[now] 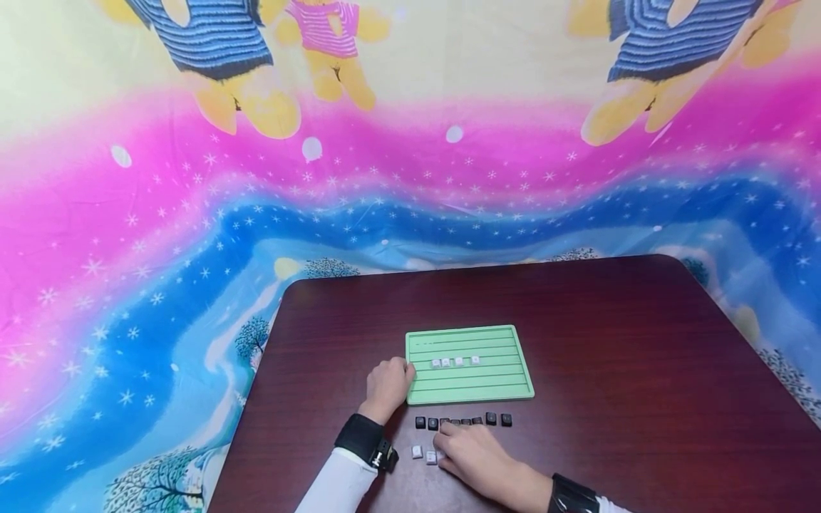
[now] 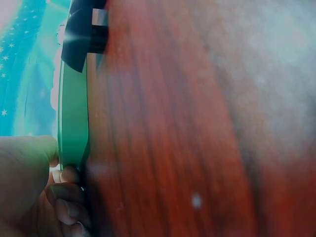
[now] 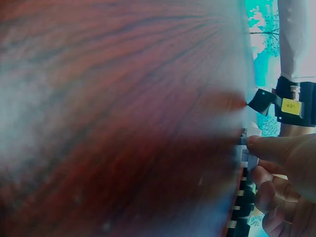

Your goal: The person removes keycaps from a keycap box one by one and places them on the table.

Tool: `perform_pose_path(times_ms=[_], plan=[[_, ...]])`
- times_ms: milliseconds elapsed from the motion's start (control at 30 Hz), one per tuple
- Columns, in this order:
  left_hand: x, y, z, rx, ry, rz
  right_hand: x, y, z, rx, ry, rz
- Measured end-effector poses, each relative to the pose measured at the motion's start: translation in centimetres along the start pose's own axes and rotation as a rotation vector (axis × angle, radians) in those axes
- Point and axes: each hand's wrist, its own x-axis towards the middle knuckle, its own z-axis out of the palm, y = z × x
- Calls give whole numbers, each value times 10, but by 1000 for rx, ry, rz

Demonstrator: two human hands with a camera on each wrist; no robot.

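My left hand (image 1: 388,385) grips the left edge of a light green ridged board (image 1: 468,392), thumb at its rim and the other fingers curled at the side. In the left wrist view the board (image 2: 74,118) shows edge-on beside the thumb. Several white keycaps (image 1: 458,361) sit in a row on the board. Nearer the body, my right hand (image 1: 477,456) pinches a white keycap (image 3: 253,161) between thumb and fingers, close over the table. Just left of its fingertips lie two more white keycaps, one a plain loose keycap (image 1: 417,452) and the other a neighbouring keycap (image 1: 431,458).
A row of black keycaps (image 1: 420,422) runs between the board and the right hand, whose fingers partly cover it. Everything lies on a dark red-brown wooden table (image 1: 596,342). A patterned cloth (image 1: 385,157) hangs behind the table's far edge.
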Motion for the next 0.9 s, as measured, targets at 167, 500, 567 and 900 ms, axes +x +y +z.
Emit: perform_pose_path(times_ms=[167,500,567,900], plan=[[-1,1,-1,-3,14,4,-1,0,3,-24,-4,3],[-1,1,-1,-3,31,12,-2,0,3,-26,14,0],[-1,1,-1,-6,31,13,-2,0,3,-20,12,-1],[-1,0,0,-12,22,9,0,0,-3,20,-9,10]])
